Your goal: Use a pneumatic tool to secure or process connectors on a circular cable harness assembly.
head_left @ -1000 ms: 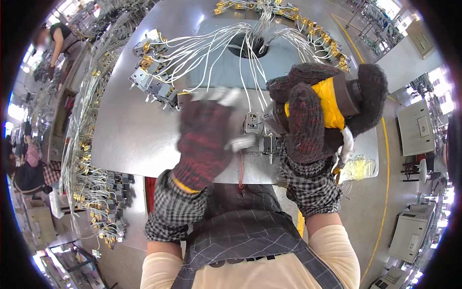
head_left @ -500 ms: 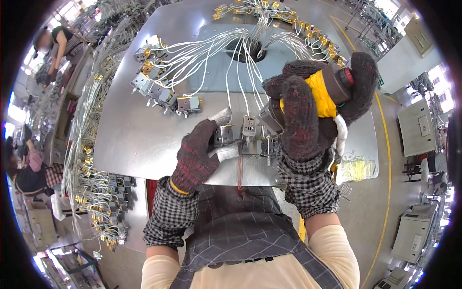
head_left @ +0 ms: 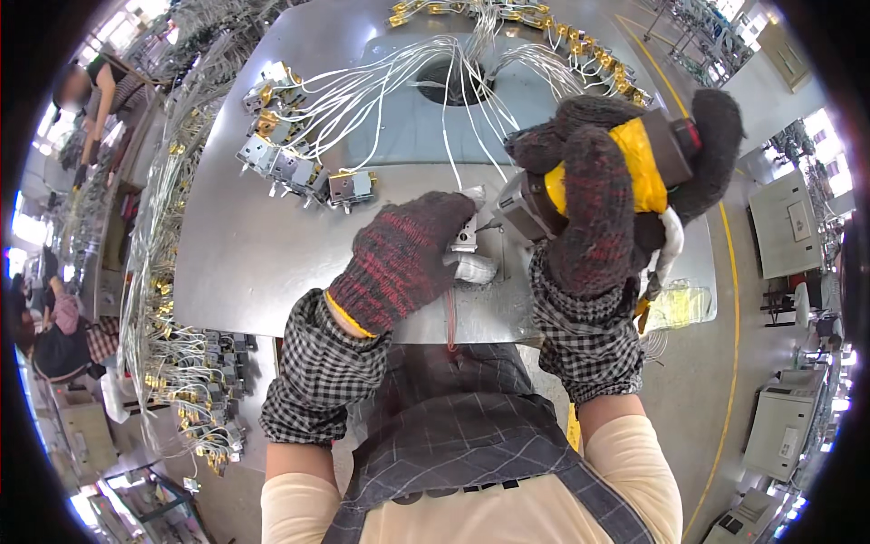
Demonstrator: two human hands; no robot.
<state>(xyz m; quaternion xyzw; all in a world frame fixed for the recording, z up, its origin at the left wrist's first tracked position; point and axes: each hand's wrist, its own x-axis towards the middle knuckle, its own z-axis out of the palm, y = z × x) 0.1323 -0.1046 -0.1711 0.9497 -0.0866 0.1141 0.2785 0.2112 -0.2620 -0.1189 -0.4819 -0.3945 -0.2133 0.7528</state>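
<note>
My left hand [head_left: 403, 258], in a dark red-and-black knit glove with white-taped thumb and fingertip, is closed around a small metal block [head_left: 466, 236] near the table's front edge. White wires run from the block area towards a round hole in the table. Much of the block is hidden by the glove. In my right hand [head_left: 594, 213], also gloved, sits a dark power screwdriver [head_left: 645, 163] wrapped in yellow tape. Its head points left, and the thin bit appears at or very near the block; I cannot tell whether they touch.
White wires [head_left: 385, 82] fan from the hole [head_left: 453, 83] to metal blocks [head_left: 294, 168] on the left and brass-coloured connectors [head_left: 594, 56] at the far right. Wire bundles [head_left: 149, 263] hang beside the table [head_left: 240, 263]. Two people work at the far left.
My left hand has moved right and now covers the blocks at the front edge. The screwdriver, in my right hand, has shifted slightly right, its bit now by the block.
</note>
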